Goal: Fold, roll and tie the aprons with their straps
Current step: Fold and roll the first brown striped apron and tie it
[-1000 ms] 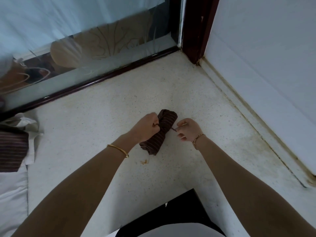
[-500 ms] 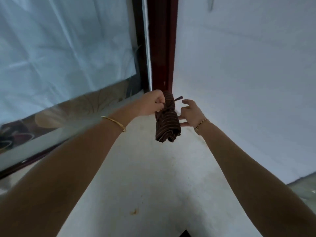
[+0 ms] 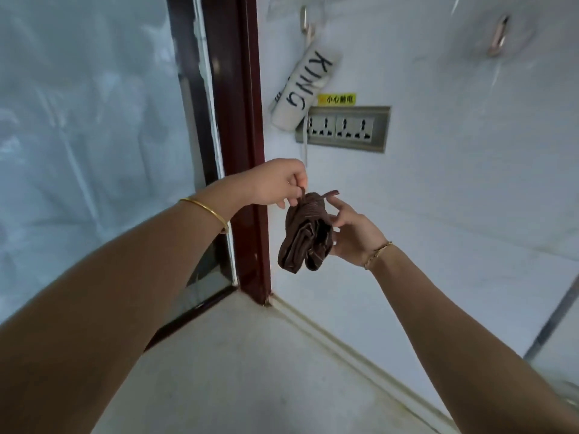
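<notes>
Head view: rolled brown striped apron (image 3: 305, 238) hangs in mid-air above the counter (image 3: 250, 371); left hand (image 3: 275, 183) pinches its strap (image 3: 329, 194) at the top; right hand (image 3: 355, 238), fingers loosely spread, steadies its side; tying seems nearly done; next, snug the knot.

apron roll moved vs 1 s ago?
Yes: up. The apron roll lay on the speckled surface; now the left hand holds it aloft beside the red frame.
</notes>
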